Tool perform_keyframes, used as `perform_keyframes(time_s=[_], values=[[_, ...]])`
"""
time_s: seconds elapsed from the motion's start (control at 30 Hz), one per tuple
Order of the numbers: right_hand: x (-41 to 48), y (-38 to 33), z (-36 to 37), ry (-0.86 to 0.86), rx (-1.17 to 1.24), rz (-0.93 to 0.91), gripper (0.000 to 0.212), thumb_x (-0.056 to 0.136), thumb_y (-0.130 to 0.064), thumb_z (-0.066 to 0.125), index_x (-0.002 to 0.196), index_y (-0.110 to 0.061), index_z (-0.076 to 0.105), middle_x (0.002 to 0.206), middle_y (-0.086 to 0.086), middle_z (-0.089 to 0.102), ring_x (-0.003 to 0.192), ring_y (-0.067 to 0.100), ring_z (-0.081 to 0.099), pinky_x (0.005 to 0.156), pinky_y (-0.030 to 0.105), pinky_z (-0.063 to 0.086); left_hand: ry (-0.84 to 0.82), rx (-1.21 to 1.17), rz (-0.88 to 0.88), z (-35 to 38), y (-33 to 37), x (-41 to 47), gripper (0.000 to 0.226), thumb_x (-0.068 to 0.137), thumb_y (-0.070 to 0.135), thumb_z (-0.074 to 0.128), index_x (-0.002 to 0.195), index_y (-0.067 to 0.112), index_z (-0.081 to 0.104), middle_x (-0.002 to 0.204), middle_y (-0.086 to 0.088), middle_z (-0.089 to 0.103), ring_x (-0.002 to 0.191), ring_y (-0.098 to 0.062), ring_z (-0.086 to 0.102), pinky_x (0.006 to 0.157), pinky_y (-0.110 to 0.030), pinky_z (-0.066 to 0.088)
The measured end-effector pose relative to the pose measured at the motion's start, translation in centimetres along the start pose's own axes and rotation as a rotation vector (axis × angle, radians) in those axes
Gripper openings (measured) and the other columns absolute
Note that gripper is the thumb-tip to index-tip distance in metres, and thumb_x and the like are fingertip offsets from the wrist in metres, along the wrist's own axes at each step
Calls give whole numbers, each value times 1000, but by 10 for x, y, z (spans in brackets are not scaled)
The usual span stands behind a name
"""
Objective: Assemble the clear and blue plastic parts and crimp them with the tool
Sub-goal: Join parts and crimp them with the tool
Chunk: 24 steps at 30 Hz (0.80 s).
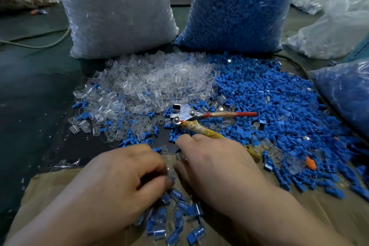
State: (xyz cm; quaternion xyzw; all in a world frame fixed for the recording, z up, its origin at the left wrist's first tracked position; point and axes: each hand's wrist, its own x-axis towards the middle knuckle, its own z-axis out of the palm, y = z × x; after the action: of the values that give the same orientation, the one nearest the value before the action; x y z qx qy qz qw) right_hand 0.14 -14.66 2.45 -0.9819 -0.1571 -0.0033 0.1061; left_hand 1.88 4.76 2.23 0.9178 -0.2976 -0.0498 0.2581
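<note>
My left hand [127, 173] and my right hand [215, 168] meet fingertip to fingertip low in the middle, over a small clear and blue part [171, 175] that is mostly hidden between them. The crimping tool [189, 117], with a metal head, one red handle and one cloth-wrapped handle, lies on the table just beyond my right hand; neither hand holds it. Behind it spread a heap of clear parts [143, 84] and a heap of blue parts [265, 102]. Several joined clear-and-blue pieces [179, 213] lie on cardboard [52, 187] under my wrists.
Two big plastic sacks stand at the back, one of clear parts [117, 12] and one of blue parts [239, 8]. Another blue-filled bag [347, 94] sits at the right edge, with clear bags [339, 24] behind. A cable [40, 45] runs across the dark table at left.
</note>
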Motion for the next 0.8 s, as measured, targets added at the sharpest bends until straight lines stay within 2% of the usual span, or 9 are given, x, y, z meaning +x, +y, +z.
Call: perform_keyframes(time_s=[0.13,0.23,0.33,0.43,0.47,0.57,0.63,0.73,0.8], values=[[-1,3,3,39,56,-24,19,96,-42,41,88,-30,27,80,-10,43,68,20,45,53,35,27,-54,-40,-6,0,4,0,39,78,77,44,89,45,62,88,24,60,79,0,61,64,-26,52],[-5,6,0,57,146,13,12,93,-41,44,90,-31,37,79,-13,50,66,11,47,55,34,38,130,-73,-131,-3,-1,0,35,80,79,45,92,51,62,86,34,64,78,11,62,56,-17,47],[-4,8,-4,77,303,105,7,90,-39,49,90,-35,44,75,-14,54,66,4,51,55,24,42,324,-73,-261,-7,-9,-1,33,73,70,46,98,51,59,90,37,62,78,12,60,55,-21,46],[-3,10,-4,80,430,161,6,88,-41,51,94,-40,48,74,-16,58,71,-8,52,46,16,32,204,119,-288,0,-7,3,35,75,67,53,105,49,60,87,30,58,75,5,58,65,-24,47],[-3,11,-3,76,450,164,8,89,-41,51,96,-41,48,75,-16,59,71,-11,52,46,15,31,162,182,-283,4,-4,5,39,76,66,50,111,50,60,93,32,55,82,5,56,71,-24,47],[-2,12,0,93,479,151,15,91,-38,52,105,-44,50,82,-20,60,80,-11,52,53,14,34,116,251,-297,8,2,11,52,82,64,44,131,50,54,109,27,55,100,-1,54,84,-24,47],[0,11,1,121,481,121,17,92,-32,52,106,-43,53,87,-21,60,86,-7,52,61,14,39,102,262,-291,9,5,14,54,84,63,42,136,50,51,110,24,54,105,-2,53,89,-24,46],[2,6,2,140,485,37,19,93,-26,53,107,-39,57,96,-21,62,95,-4,53,77,13,42,111,234,-258,10,8,16,46,84,59,43,124,47,60,103,20,57,100,-5,55,83,-26,47],[2,2,1,133,508,-42,21,91,-21,54,107,-35,61,101,-19,64,98,-2,54,83,15,42,148,215,-245,11,8,16,29,86,50,54,111,41,65,97,17,59,93,-9,56,78,-28,47]])
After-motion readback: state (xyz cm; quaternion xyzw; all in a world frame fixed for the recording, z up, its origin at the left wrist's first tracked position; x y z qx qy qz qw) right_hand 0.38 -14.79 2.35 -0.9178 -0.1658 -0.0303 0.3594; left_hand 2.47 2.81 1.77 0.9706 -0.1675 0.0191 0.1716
